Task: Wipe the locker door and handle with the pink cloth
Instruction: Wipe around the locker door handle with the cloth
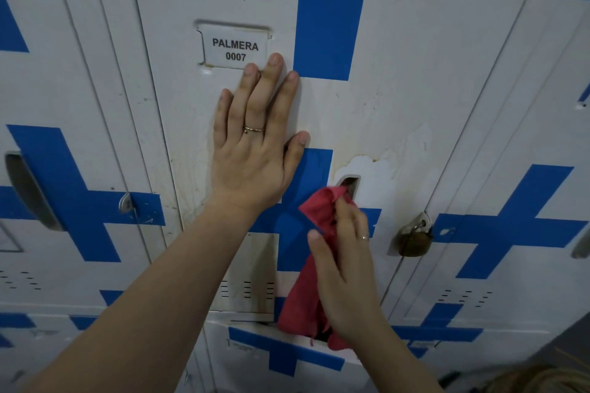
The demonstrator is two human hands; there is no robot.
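Observation:
The white locker door [399, 89] with blue tape crosses fills the middle of the head view and carries a name plate. It looks stained around its recessed handle [351, 183]. My left hand [255, 143] lies flat on the door just below the plate, fingers spread, holding nothing. My right hand [341, 268] grips the pink cloth [306, 290] and presses its top end against the lower part of the handle recess. The rest of the cloth hangs down under that hand.
A brass padlock [415, 241] hangs on the hasp at the door's right edge. The neighbouring locker on the left has a grey handle [28, 191] and a hasp [126, 202]. More lockers sit below and to the right.

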